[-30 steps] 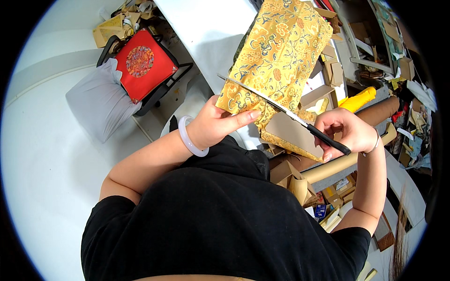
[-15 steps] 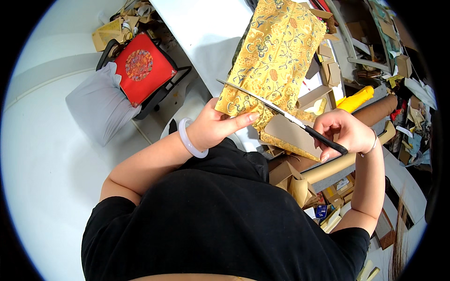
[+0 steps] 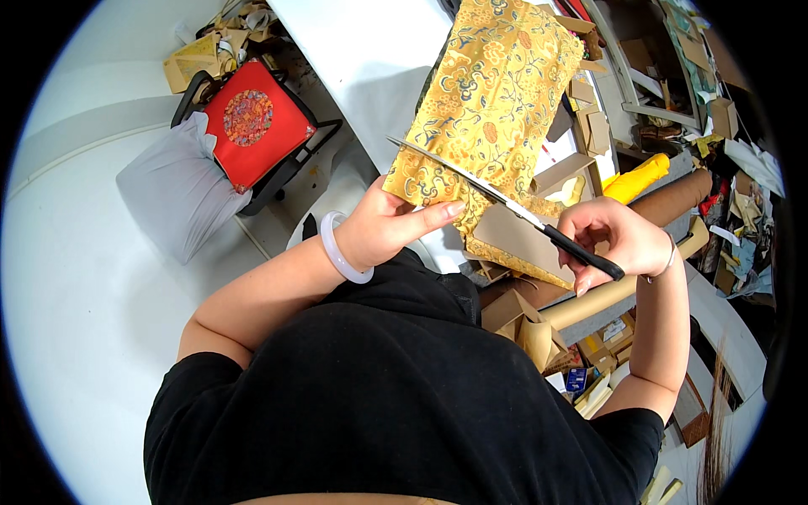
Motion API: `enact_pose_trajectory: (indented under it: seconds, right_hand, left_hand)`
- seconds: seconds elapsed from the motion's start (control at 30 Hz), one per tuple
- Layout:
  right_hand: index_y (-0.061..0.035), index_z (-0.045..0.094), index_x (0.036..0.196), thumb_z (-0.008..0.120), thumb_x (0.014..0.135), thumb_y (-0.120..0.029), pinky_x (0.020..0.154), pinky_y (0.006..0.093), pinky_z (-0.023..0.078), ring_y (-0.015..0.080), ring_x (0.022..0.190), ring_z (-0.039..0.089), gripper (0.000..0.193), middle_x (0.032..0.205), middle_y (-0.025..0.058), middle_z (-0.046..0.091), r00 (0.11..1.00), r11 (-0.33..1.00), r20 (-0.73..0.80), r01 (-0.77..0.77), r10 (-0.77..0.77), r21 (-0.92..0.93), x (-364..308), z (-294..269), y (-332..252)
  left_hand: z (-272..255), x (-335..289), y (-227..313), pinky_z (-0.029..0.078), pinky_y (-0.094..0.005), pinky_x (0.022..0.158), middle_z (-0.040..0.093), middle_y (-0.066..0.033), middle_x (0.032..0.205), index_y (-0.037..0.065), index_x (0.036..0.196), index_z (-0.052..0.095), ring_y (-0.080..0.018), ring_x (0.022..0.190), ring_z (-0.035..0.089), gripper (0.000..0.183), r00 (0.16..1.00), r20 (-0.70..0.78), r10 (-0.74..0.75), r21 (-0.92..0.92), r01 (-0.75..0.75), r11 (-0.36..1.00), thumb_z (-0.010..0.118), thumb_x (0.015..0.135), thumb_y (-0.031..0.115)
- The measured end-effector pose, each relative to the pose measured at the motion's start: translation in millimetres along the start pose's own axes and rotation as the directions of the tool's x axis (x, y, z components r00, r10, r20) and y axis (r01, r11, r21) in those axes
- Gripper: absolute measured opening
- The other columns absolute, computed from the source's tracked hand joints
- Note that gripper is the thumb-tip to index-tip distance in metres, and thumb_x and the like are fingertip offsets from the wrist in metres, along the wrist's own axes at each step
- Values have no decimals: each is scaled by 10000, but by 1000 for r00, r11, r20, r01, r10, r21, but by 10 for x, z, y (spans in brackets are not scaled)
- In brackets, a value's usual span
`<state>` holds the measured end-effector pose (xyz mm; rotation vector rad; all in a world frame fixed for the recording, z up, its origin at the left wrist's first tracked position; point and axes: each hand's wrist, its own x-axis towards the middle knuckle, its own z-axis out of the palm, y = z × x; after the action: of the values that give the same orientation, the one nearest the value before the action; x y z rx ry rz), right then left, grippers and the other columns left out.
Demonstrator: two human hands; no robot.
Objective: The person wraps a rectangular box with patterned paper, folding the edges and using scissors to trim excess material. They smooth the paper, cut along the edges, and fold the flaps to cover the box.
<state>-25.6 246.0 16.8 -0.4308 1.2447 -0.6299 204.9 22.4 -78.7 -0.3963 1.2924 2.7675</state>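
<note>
White table (image 3: 353, 50) at the top of the view, clutter of cardboard and scraps (image 3: 745, 215) crowding the right side. Counted on the left: 1 black chair (image 3: 286, 171), 1 red cushion (image 3: 273, 130) on it with 1 round multicoloured medallion (image 3: 247, 118), 1 pale grey sack-like bundle (image 3: 181, 194) touching the cushion. Counted on the right: 3 rolls lying slantwise, namely 1 bright yellow roll (image 3: 637, 178), 1 brown roll (image 3: 676, 198) and 1 tan roll (image 3: 602, 300); cardboard boxes (image 3: 503, 311) too overlapped for a sure count. In the middle: 1 piece of gold patterned fabric (image 3: 497, 93), 1 pair of scissors (image 3: 505, 200), 1 beige panel (image 3: 518, 240) edged with matching gold material.

Gold patterned fabric up and away from the left hand (image 3: 383, 223), spread toward the top edge, lower left corner within the fingers. Scissors slanting across the lower part of the fabric, tip just past its left edge, black handle (image 3: 589, 254) at the right hand (image 3: 619, 240). Beige panel below the scissors, between the 2 hands.

Left hand (1 pale bangle (image 3: 339, 248) at the wrist) closed in a pinch: thumb flat on top of the fabric, other fingers mostly hidden beneath. Right hand, 1 thin bracelet (image 3: 671, 261) at the wrist, curled around the black handle, gripping the scissors; no telling from this angle how fully closed the blades.
</note>
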Motion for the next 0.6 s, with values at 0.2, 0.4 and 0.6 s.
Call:
enact_pose_trajectory:
  seconds: [0.2, 0.4, 0.6]
  right_hand:
    - [-34, 633, 887, 937, 727, -138, 616, 195, 451, 29, 705, 572, 359, 791, -36, 654, 1000, 1000, -25, 7, -7, -3, 26, 17, -24]
    - [-27, 627, 872, 918, 745, -96, 599, 192, 448, 24, 698, 574, 325, 774, -34, 655, 1000, 1000, -22, 9, -8, 27, 12, 18, 18]
    - [-31, 620, 830, 910, 759, -100, 584, 193, 446, 20, 677, 569, 307, 737, -39, 645, 998, 998, -30, -55, 56, 36, -17, 68, -62]
  left_hand:
    - [-12, -11, 0, 474, -320, 1024, 654, -56, 1291, 4, 1367, 549, -134, 1174, 601, 401, 1000, 0, 4, -16, -4, 1000, 640, 976, 6]
    - [-36, -29, -1, 478, -319, 1014, 661, -58, 1274, -5, 1359, 548, -137, 1161, 605, 395, 1000, 19, 10, 9, -10, 1000, 640, 975, -1]
    - [-26, -29, 1, 484, -311, 1000, 662, -64, 1269, -10, 1347, 558, -138, 1150, 608, 384, 1000, 5, 17, 37, -17, 999, 645, 973, 0]
